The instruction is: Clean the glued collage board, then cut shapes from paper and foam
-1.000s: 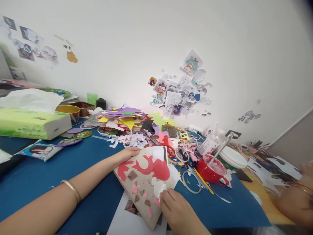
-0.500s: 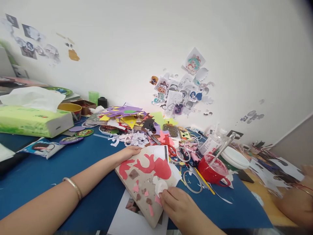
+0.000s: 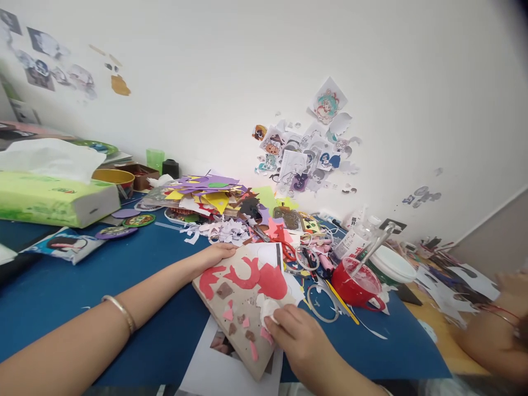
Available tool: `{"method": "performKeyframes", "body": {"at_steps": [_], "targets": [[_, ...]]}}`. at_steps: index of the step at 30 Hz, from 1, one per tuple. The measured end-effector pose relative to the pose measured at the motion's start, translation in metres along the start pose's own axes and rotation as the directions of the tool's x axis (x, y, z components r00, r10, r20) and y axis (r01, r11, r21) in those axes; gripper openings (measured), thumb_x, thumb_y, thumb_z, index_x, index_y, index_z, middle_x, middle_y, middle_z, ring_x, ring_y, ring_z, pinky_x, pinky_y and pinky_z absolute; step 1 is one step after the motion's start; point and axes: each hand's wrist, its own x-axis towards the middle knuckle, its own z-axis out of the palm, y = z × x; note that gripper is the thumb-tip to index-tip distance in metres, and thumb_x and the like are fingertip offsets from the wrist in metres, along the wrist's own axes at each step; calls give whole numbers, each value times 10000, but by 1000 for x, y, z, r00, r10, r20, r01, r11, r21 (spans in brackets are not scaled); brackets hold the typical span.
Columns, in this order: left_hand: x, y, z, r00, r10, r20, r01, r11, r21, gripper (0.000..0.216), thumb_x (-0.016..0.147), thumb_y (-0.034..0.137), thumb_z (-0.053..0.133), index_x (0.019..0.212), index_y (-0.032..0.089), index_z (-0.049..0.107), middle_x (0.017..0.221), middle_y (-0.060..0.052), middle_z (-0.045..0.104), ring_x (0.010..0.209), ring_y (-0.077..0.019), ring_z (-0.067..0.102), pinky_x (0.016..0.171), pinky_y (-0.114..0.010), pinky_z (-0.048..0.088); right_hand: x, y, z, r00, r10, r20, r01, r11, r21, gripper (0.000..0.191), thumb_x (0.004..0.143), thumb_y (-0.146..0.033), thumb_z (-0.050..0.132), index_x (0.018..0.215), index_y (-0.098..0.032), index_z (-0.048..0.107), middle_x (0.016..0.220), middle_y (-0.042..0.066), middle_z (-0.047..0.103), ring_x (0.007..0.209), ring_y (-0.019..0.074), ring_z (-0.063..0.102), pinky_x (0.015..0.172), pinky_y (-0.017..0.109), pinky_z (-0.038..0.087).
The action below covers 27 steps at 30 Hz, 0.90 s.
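On the table (image 3: 160, 335), my grey board (image 3: 237, 300) slants lengthwise from far left to near right. My right hand (image 3: 300, 333) pinches white tissue (image 3: 268, 309) against it; my left hand (image 3: 215, 256) touches its far edge, grip unclear.

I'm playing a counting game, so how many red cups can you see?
1: the red cup is on the blue tabletop, beyond and right of the right hand. Another could be hidden behind the paper pile.

L forearm (image 3: 165, 286) w/ thin, rounded silver-tone bangle (image 3: 122, 310), bare L grip (image 3: 218, 254), bare R grip (image 3: 300, 334)
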Motion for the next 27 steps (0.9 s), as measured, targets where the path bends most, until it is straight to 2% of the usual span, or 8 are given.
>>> {"method": "performKeyframes", "body": {"at_steps": [6, 10, 12, 14, 18, 21, 24, 27], "targets": [[2, 0, -1, 1000, -10, -28, 10, 1000, 0, 613, 351, 425, 824, 869, 128, 687, 846, -89, 725, 785, -261, 663, 732, -318, 499, 0, -4, 9, 993, -65, 103, 60, 997, 55, 326, 871, -58, 297, 804, -118, 610, 733, 82, 575, 651, 184, 437, 539, 303, 388], [-1, 2, 0, 1000, -15, -10, 15, 1000, 4, 542, 400, 426, 812, 843, 140, 690, 815, -80, 726, 793, -269, 664, 733, -327, 500, 10, 7, -3, 983, 168, 79, -182, 953, 241, 288, 829, -37, 342, 874, -140, 607, 777, 71, 541, 690, 166, 445, 568, 275, 394], [-3, 3, 1, 1000, -18, -10, 18, 1000, 10, 521, 415, 427, 806, 838, 146, 690, 803, -73, 727, 801, -271, 663, 738, -329, 499, 14, 10, -5, 974, 224, 31, -224, 938, 265, 298, 826, -29, 346, 929, -139, 603, 818, 79, 534, 725, 167, 454, 597, 276, 400], [-4, 3, 1, 1000, -11, -10, 12, 1000, 9, 522, 408, 422, 807, 835, 145, 692, 799, -70, 727, 815, -272, 660, 741, -323, 497, 15, 10, -2, 983, 180, 43, -185, 959, 215, 297, 816, -32, 349, 934, -135, 602, 820, 86, 537, 716, 178, 441, 588, 289, 391], [1, 0, 0, 1000, -6, -11, 6, 1000, -12, 502, 415, 395, 803, 838, 148, 695, 806, -68, 727, 813, -269, 659, 740, -322, 492, 11, 5, 12, 987, 0, 158, -17, 994, 110, 265, 815, -42, 343, 782, -131, 590, 759, 82, 538, 675, 186, 401, 578, 311, 373], [7, -4, -3, 999, -8, -45, 7, 1000, -21, 494, 383, 366, 811, 813, 151, 698, 772, -60, 726, 775, -259, 662, 729, -322, 491, 12, 6, 14, 975, -88, 205, 65, 991, 117, 268, 832, -48, 352, 702, -140, 567, 740, 67, 534, 671, 177, 395, 584, 308, 366], [9, -5, -5, 999, -5, -38, 5, 1000, -1, 521, 376, 389, 808, 824, 146, 699, 778, -68, 726, 777, -265, 662, 728, -329, 494, 18, 15, 6, 968, -56, 245, 1, 975, 220, 249, 808, -37, 364, 749, -143, 580, 756, 65, 539, 678, 174, 408, 575, 293, 377], [8, -4, -5, 1000, -3, -29, 3, 1000, 17, 565, 390, 424, 801, 869, 143, 696, 843, -84, 725, 831, -277, 657, 754, -331, 496, 23, 24, -2, 985, 77, 152, -129, 921, 367, 284, 804, -26, 348, 861, -149, 597, 802, 67, 542, 729, 169, 451, 617, 284, 411]]}}
